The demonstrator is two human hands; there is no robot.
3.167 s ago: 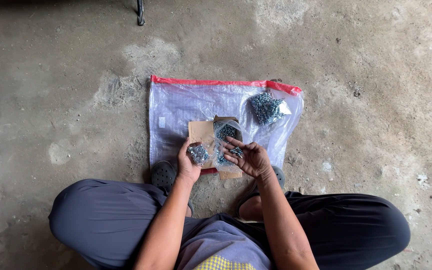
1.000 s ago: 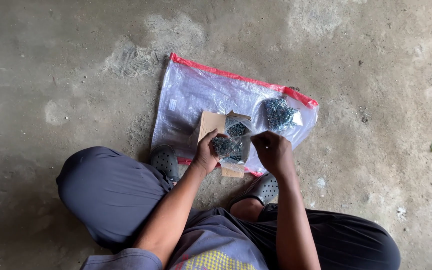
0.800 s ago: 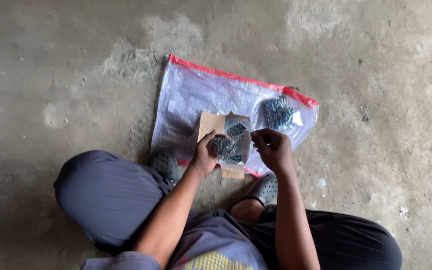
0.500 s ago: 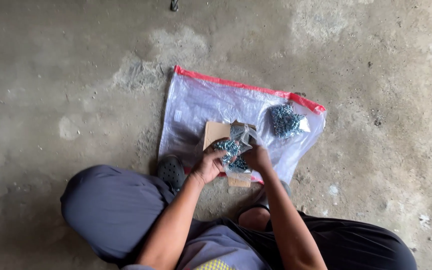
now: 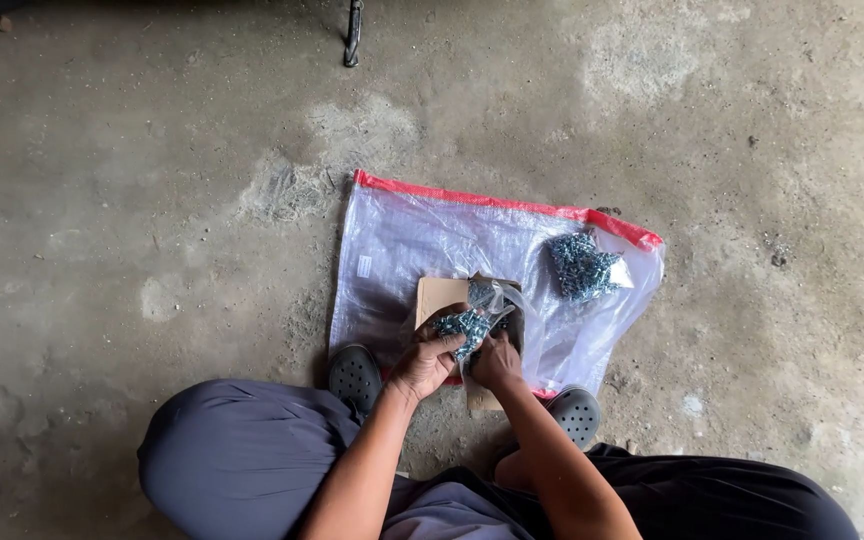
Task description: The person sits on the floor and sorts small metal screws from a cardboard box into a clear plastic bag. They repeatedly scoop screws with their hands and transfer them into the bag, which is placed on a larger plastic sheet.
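Gripping clear bag of screws [image 5: 472, 322], left hand [image 5: 428, 358] and right hand [image 5: 495, 362] together over cardboard box [image 5: 439, 297].

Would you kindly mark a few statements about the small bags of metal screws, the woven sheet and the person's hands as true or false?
1. Both the left hand and the right hand grip the small clear plastic bag of silvery screws. True.
2. The translucent white woven sheet with a red edge hangs on a wall. False: it lies flat on the grey concrete floor.
3. A second clear bag of screws lies on the sheet, apart from the hands. True.
4. The brown cardboard box sits on the person's lap. False: it rests on the sheet, under the hands.
5. The person is barefoot. False: dark perforated clogs show at the sheet's near edge.
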